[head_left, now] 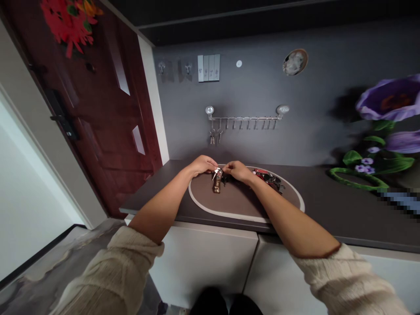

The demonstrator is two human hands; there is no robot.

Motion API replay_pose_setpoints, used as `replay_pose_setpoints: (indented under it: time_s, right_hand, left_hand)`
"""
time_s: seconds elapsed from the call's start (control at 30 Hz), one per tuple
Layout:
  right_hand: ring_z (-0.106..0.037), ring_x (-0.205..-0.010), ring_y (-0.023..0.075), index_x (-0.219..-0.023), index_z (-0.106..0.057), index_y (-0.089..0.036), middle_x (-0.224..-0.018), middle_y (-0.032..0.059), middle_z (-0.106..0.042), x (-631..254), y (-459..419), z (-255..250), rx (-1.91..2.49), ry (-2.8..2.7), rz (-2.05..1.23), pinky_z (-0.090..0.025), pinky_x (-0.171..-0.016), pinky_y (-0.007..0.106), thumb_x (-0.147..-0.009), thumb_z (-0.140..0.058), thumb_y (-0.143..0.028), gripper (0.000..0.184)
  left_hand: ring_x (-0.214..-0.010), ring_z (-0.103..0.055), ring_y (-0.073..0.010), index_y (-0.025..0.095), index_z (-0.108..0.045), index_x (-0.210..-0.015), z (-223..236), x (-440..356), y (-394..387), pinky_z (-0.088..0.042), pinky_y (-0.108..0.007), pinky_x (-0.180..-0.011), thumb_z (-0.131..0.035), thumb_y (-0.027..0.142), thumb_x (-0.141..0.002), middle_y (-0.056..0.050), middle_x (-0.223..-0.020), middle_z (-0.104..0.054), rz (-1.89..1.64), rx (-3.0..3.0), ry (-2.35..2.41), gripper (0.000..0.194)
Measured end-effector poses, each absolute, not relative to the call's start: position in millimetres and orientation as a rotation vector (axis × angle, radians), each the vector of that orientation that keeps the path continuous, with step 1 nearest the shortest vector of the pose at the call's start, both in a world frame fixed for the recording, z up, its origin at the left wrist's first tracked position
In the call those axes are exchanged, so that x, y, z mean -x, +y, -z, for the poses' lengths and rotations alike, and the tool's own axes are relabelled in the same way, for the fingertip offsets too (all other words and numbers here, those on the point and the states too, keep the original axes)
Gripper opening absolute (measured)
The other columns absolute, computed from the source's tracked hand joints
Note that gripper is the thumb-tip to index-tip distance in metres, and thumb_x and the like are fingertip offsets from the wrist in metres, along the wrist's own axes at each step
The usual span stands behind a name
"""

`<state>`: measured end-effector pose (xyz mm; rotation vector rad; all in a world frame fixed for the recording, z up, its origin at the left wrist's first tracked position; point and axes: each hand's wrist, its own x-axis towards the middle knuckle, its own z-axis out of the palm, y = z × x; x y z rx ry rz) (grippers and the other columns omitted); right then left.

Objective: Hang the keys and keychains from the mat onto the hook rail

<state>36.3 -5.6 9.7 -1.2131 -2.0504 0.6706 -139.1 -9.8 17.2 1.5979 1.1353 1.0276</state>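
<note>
Your left hand (204,165) pinches the shiny keys (214,174) by its fingertips, and your right hand (239,170) is just beside them with its fingers bent together, but I can't tell if it grips anything. The keys are over the left part of the brown mat (226,205), with a brown tag (217,187) hanging down next to them, and a messy pile (269,178) sits on the mat's right side. Behind your hands, other keys (212,139) hang at the left end of the hook bar (246,118) on the gray wall (193,100).
</note>
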Motion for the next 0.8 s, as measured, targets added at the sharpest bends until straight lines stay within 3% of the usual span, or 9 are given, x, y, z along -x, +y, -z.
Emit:
replay_pose_setpoints:
  time_s: [0.2,0.53,0.8]
  right_hand:
    - [-0.047,-0.055,0.0095,-0.066,-0.060,-0.012,-0.061,0.0034,-0.060,-36.7,-1.6,-8.4,1.244,-1.857,-0.766,-0.035,-0.056,0.022,-0.063,-0.057,-0.037,0.025]
    - [-0.051,-0.061,0.0096,-0.070,-0.058,-0.012,-0.070,0.0042,-0.061,-34.9,-3.4,-13.2,1.024,-1.606,-1.091,-0.039,-0.064,0.024,-0.062,-0.058,-0.026,0.016]
    - [-0.050,-0.061,0.0083,-0.070,-0.053,-0.015,-0.067,0.0009,-0.056,-31.3,-2.2,-17.1,0.852,-1.562,-1.065,-0.041,-0.066,0.024,-0.062,-0.059,-0.032,0.020]
  left_hand:
    - [-0.057,-0.056,-0.0091,0.009,-0.059,-0.072,-19.2,136.9,-10.3,-0.043,-0.024,-0.062,-0.064,0.009,-0.057,-0.003,-0.061,-0.062,-1.152,-1.582,1.019,0.016]
    - [-0.059,-0.055,-0.0088,0.010,-0.059,-0.077,-21.5,134.5,-11.7,-0.042,-0.024,-0.063,-0.066,0.020,-0.057,-0.003,-0.064,-0.061,-1.316,-1.671,0.972,0.023]
    - [-0.061,-0.055,-0.0093,0.011,-0.059,-0.076,-22.7,132.6,-12.0,-0.043,-0.026,-0.067,-0.068,0.022,-0.055,-0.003,-0.066,-0.061,-1.377,-1.655,0.950,0.026]
